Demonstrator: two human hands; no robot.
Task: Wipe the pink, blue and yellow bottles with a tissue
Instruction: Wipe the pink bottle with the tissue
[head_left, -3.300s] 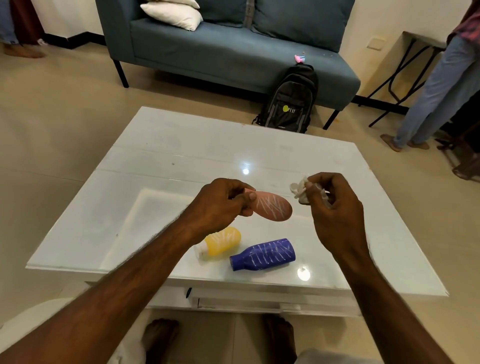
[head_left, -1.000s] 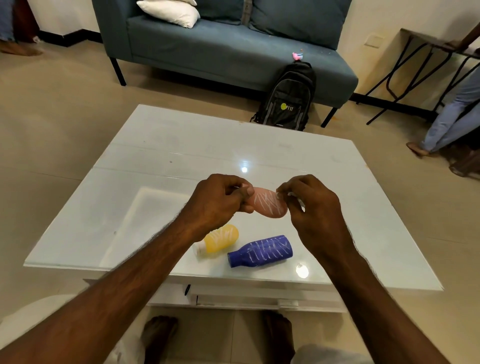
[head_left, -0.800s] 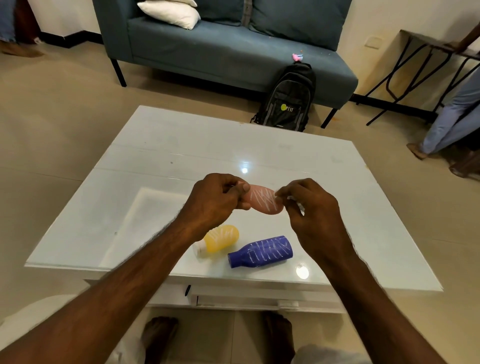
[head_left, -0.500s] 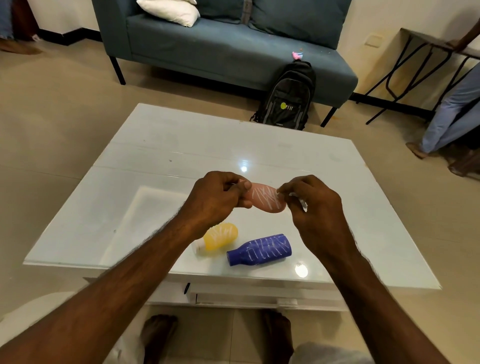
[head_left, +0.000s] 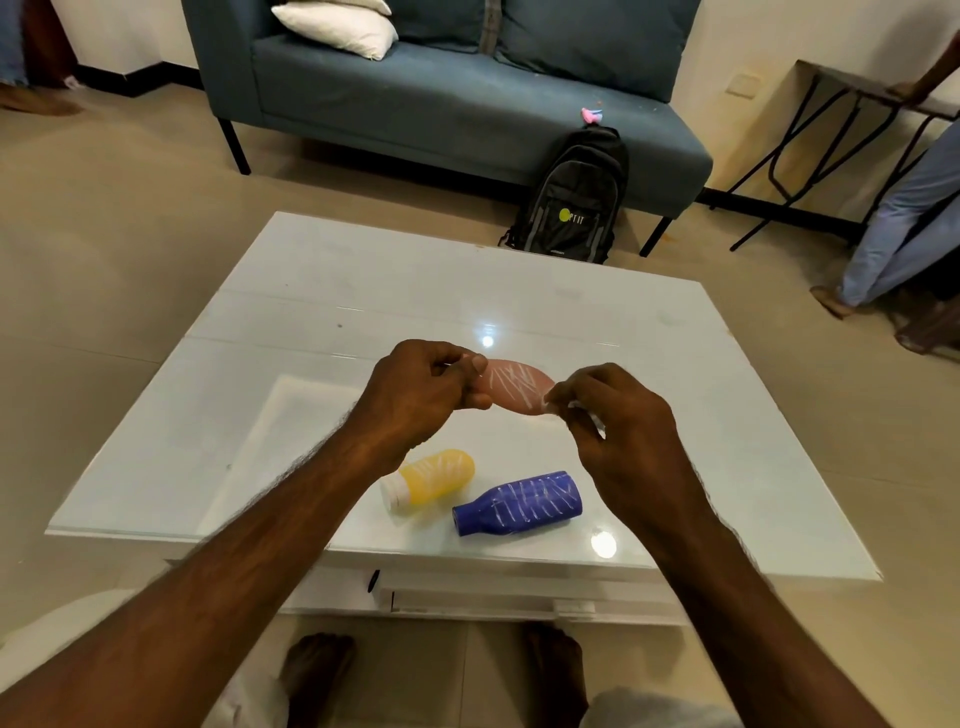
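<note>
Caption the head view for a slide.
Left hand holds the pink bottle over the white table, right hand presses a tissue to its end; yellow bottle and blue bottle lie nearby.

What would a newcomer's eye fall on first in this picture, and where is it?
First, the two hands over the middle of the white table: the left hand holds a pink bottle by one end, and the right hand pinches a mostly hidden tissue at the other. Nearer, the yellow bottle and blue bottle lie on their sides, both marked with white lines.

black backpack with green dot logo, white letters beside it, possibly "PTIT"
</note>
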